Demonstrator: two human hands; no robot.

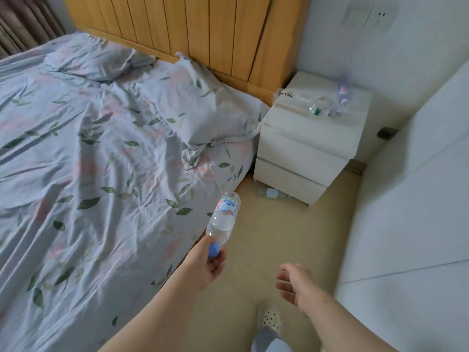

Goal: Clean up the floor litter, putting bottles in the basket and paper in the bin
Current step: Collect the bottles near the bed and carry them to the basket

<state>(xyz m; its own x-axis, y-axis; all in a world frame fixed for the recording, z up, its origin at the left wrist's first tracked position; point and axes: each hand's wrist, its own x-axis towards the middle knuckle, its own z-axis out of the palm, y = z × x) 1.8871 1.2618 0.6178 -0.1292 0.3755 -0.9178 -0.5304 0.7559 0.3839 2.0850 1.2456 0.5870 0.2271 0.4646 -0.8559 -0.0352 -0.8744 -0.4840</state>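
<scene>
**Clear bottle held by its cap end, a second one on the floor**

The clear plastic water bottle with a blue-and-white label [224, 217] is empty or nearly so; its see-through body is lightly dented. It is tilted with its base up and away from the person, over the edge of the bed with the leaf-print sheet [88, 161]. Its round blue screw cap [214, 250] points down into the left hand [210, 268]. That hand is clamped on the neck end, thumb and fingers curled round the cap and shoulder, so the bottle sticks out above the fist.

The right hand [294, 285] holds nothing. It hangs above the beige floor [291, 237] with fingers spread apart and loosely bent, touching nothing, well apart from the held bottle.

A second clear plastic bottle with a white label [272, 193] lies on its side on the floor, just beside the foot of the white two-drawer bedside cabinet [304, 153]. On the cabinet's top lie more clear bottles [320, 107], blurred. A spotted white slipper [270, 320] shows below the right hand.
</scene>
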